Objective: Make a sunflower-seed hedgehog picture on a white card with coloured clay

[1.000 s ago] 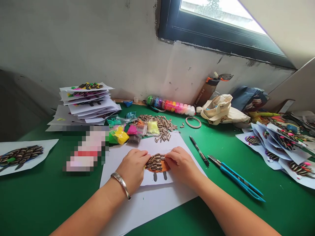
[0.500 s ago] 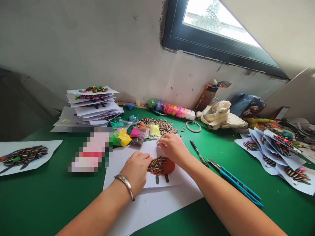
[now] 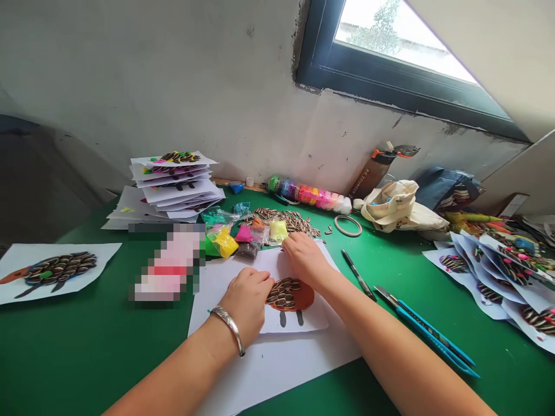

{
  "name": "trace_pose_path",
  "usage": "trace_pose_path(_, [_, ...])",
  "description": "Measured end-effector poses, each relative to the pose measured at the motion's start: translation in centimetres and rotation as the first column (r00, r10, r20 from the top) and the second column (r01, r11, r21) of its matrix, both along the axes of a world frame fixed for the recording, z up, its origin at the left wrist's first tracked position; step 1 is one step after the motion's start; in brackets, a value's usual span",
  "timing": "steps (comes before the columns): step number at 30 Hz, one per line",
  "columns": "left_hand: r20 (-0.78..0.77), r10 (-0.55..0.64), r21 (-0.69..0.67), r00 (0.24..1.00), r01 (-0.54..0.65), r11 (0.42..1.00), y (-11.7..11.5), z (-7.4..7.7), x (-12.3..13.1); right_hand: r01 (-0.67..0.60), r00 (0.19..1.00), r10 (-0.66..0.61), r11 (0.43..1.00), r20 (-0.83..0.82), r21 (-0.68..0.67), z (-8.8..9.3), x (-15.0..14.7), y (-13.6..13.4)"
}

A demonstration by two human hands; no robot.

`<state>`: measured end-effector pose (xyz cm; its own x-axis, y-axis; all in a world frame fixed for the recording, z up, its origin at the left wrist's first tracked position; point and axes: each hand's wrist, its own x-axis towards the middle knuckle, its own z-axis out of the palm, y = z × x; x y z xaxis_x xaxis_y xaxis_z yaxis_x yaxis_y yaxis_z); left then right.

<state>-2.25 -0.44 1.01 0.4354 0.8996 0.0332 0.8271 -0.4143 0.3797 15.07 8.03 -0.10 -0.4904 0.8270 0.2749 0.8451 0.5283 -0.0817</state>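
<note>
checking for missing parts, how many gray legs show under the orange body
2: the left leg and the right leg, side by side under the orange body. The left hand could hide more.

The words "BE YOUNGER" (image 3: 361, 184) can be read in pale capital letters, running lengthwise along the body of a tall, brown, see-through drinking bottle with an orange-trimmed dark lid (image 3: 376, 169); the bottle slants in this view, and its lettering slants with it; a pink-and-white rectangular block, blurred into squares (image 3: 169, 260), hides whatever print it may carry; any marks on the slim black pen (image 3: 358, 274) are too small to make out.
</note>
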Motion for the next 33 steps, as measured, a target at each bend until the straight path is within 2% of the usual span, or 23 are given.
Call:
trace_pose_path(3, [0.010,0.008,-0.019,1.000,-0.008,1.000,0.0,-0.1,0.0,0.091,0.992,-0.092,0.996,-0.081,-0.019,0.7,1.8,-0.8])
trace_pose_path(6, [0.016,0.012,-0.014,1.000,-0.011,1.000,-0.1,-0.3,-0.1,0.162,0.969,-0.175,0.983,-0.173,-0.088,1.6,3.7,-3.1])
trace_pose_path(7, [0.017,0.010,-0.005,1.000,-0.010,1.000,-0.1,-0.3,-0.1,0.148,0.941,-0.195,0.972,-0.275,-0.185,1.8,4.2,-4.0])
trace_pose_path(9, [0.016,0.003,0.015,1.000,-0.004,1.000,-0.1,-0.4,-0.2,0.079,0.890,-0.200,0.953,-0.410,-0.293,1.8,4.8,-6.0])
trace_pose_path(13, [0.004,-0.013,0.035,1.000,0.013,0.999,0.1,-0.5,-0.2,-0.038,0.814,-0.172,0.937,-0.554,-0.347,0.8,4.3,-8.4])
trace_pose_path(18, [-0.009,-0.030,0.049,1.000,0.030,0.998,0.3,-0.5,-0.3,-0.083,0.822,-0.157,0.918,-0.547,-0.388,-0.1,3.3,-8.7])
trace_pose_path(24, [-0.009,-0.013,0.061,1.000,0.014,0.998,0.1,-0.5,-0.3,-0.121,0.864,-0.093,0.916,-0.495,-0.383,0.9,3.3,-8.8])
trace_pose_path(28, [-0.008,-0.020,0.064,1.000,0.020,0.998,0.1,-0.6,-0.3,-0.099,0.908,-0.058,0.933,-0.414,-0.347,1.3,3.2,-8.9])
trace_pose_path(33, [-0.008,-0.024,0.067,1.000,0.024,0.997,0.2,-0.6,-0.2,-0.092,0.938,-0.004,0.961,-0.345,-0.262,0.8,3.4,-8.8])
